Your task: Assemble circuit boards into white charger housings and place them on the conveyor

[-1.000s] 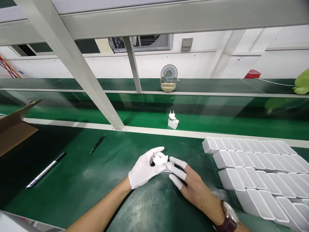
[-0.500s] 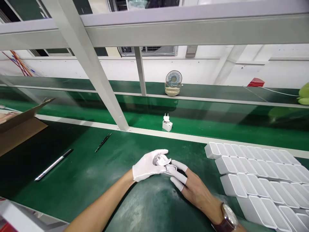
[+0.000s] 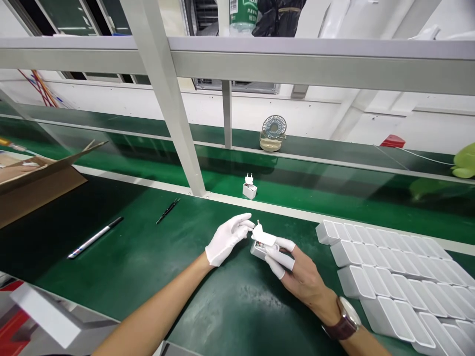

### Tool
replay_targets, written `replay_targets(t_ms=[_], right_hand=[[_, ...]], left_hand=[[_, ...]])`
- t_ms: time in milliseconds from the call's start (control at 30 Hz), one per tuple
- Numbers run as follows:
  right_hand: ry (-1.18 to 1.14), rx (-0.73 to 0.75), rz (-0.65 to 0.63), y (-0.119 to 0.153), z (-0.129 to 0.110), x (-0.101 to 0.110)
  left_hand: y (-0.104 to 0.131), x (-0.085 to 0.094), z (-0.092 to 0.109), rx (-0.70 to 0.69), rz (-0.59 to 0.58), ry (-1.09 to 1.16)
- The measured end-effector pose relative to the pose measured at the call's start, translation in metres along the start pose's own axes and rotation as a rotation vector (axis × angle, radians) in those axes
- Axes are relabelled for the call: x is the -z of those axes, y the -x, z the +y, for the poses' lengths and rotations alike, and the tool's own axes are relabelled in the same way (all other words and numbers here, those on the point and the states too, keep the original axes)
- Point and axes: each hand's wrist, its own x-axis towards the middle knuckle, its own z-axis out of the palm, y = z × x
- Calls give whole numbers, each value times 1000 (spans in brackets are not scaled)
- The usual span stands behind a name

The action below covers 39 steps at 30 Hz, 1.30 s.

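My right hand, with white covers on its fingertips, grips a white plug charger above the green table. The charger's pronged cover sits tilted over the open housing, and some parts inside show. My left hand, in a white glove, is just left of the charger with its fingers stretched out and holding nothing. Whether its fingertips touch the prongs I cannot tell. Farther back, a second plug charger stands upright on the green strip, its pronged cover also raised.
Rows of white plastic housings stand on the right. On the left lie a marker, a thin black pen-like tool and an open cardboard box. A slanted metal post rises behind the table; a small fan stands at the back.
My left hand has let go of the charger and drawn slightly left. The right hand now holds it alone. The charger at the back has shifted left relative to the fan and post.
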Motion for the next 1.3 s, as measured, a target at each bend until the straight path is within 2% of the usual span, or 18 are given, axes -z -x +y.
replay_targets(t_ms=[167, 300, 500, 667, 767, 833, 900, 967, 1033, 1133, 1300], right_hand=[[-41, -63, -223, 6, 1, -12], [-66, -73, -163, 12, 2, -16], [-96, -198, -80, 19, 4, -17], [-113, -154, -165, 14, 1, -15], [-190, -188, -182, 13, 0, -17], [-301, -292, -123, 14, 2, -20], [-502, -501, 8, 14, 5, -22], [-785, -764, 142, 12, 8, -23], [-1071, -966, 201, 8, 8, -22], [-1294, -1065, 191, 3, 3, -18], [-1389, -1086, 158, 2, -6, -19]], left_hand=[[3, -10, -5, 91, -29, -58], [2, -15, -7, 115, -46, -213], [0, -15, -2, 146, -34, -209], [0, -15, -1, 165, -46, -236], [-1, -14, -3, 177, -49, -257], [-1, -15, -5, 161, -52, -243], [0, -16, -7, 115, 14, -259], [2, -21, -8, 31, 77, -397], [7, -27, -7, -68, 41, -605], [13, -36, -6, -164, -78, -762], [16, -41, -9, -144, -32, -761]])
